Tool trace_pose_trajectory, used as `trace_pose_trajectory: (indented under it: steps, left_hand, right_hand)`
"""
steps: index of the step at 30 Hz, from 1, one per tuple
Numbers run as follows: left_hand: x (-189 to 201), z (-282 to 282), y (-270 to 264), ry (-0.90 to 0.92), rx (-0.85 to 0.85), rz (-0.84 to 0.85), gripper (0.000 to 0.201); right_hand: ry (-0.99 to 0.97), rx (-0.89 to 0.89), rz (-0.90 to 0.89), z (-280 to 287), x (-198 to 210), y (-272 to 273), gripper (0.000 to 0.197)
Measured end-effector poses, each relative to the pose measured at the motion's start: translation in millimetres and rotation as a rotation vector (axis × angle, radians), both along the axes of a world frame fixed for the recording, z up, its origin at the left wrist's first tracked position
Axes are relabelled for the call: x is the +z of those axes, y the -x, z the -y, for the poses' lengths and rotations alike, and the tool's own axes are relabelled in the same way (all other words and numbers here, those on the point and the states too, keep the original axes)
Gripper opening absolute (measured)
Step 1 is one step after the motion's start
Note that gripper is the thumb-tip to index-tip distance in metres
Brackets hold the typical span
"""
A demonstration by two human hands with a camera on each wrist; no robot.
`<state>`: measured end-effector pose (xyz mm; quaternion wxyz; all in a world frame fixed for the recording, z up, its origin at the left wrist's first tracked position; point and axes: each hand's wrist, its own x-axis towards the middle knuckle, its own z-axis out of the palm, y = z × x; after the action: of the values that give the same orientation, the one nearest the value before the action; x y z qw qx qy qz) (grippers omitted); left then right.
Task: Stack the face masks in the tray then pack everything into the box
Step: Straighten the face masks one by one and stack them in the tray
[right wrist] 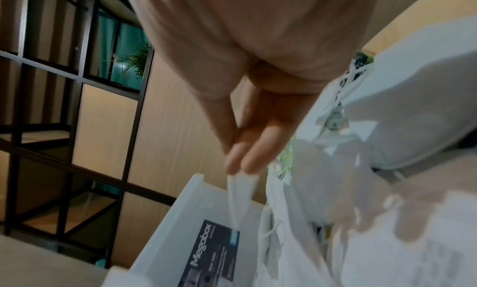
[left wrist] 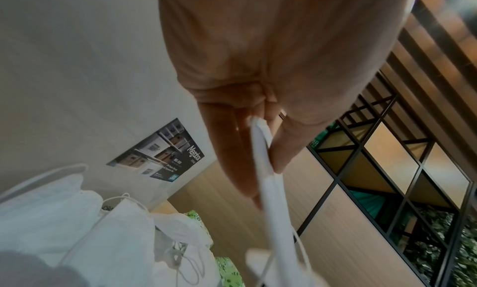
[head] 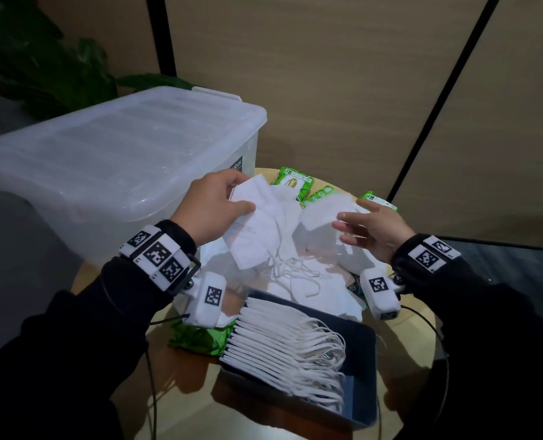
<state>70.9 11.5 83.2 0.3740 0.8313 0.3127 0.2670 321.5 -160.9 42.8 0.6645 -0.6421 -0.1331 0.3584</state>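
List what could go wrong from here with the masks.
1. The held mask, pinched by the left hand, trails ear loops into the loose mask pile; lifting may drag others along.
2. The stack in the tray leans with loops splayed; a careless drop could topple it.
3. The storage box is still lidded, so packing is blocked.

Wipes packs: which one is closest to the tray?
The green wipes pack just left of the dark tray, below the left wrist. The others lie behind the loose mask pile.
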Motion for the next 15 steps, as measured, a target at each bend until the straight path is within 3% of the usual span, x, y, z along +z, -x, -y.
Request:
trace_pose_trajectory:
  steps: [5, 8, 10, 13, 15]
  left_hand:
    - [-9.0, 0.7, -2.8, 0.162, -0.043, 0.051, 0.049]
    - [-17.8, -0.1, -3.9, 0.214, -0.126, 0.011, 0.028]
    - [-20.8, 3.5, -5.3, 0.276, -0.166, -0.045, 0.012]
    - [-17.6, 20.0, -10.2, 0.608, -0.157, 0.041, 0.021]
    - [-13.1, 26.9, -14.4, 0.896, -0.195, 0.132, 0.05]
  right_hand:
    - [-0.207, -0.074, 0.142, 2.1, 7.4, 16.9, 0.047]
    - [-0.301, -0.109, 0.236, 2.7, 13.3, 29.6, 0.022]
    - [-0.368, -0.105, 0.291, 5.9, 15.4, 40.7, 0.016]
    - [-0.504, -0.023, 0.452, 13.7, 15.9, 59.8, 0.017]
    - [-0.554, -0.007, 0.626, 15.6, 13.8, 67.5, 0.02]
